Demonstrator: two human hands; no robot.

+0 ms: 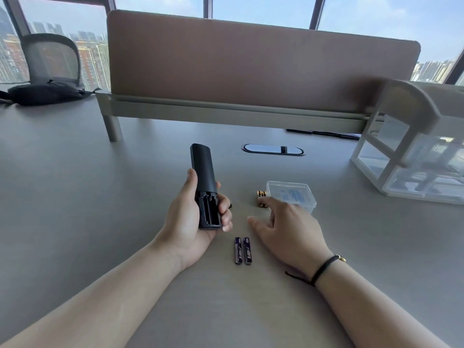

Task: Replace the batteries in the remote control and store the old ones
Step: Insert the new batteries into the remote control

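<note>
My left hand (pixel 190 222) grips a black remote control (pixel 203 169), back side up, with its battery compartment (pixel 208 209) uncovered and empty. Two purple batteries (pixel 243 250) lie side by side on the grey desk (pixel 75 197) between my hands. My right hand (pixel 286 229) hovers palm down with fingers spread, its fingertips at a few gold-tipped batteries (pixel 261 194) beside a small clear plastic box (pixel 291 194). The hand hides part of those batteries, and nothing is held in it.
A clear drawer organiser (pixel 411 156) stands at the right. A brown divider panel (pixel 251 66) runs along the back of the desk, with a cable port (pixel 272 149) in front of it. A black bag (pixel 42 92) and a mesh chair (pixel 52 56) are at far left.
</note>
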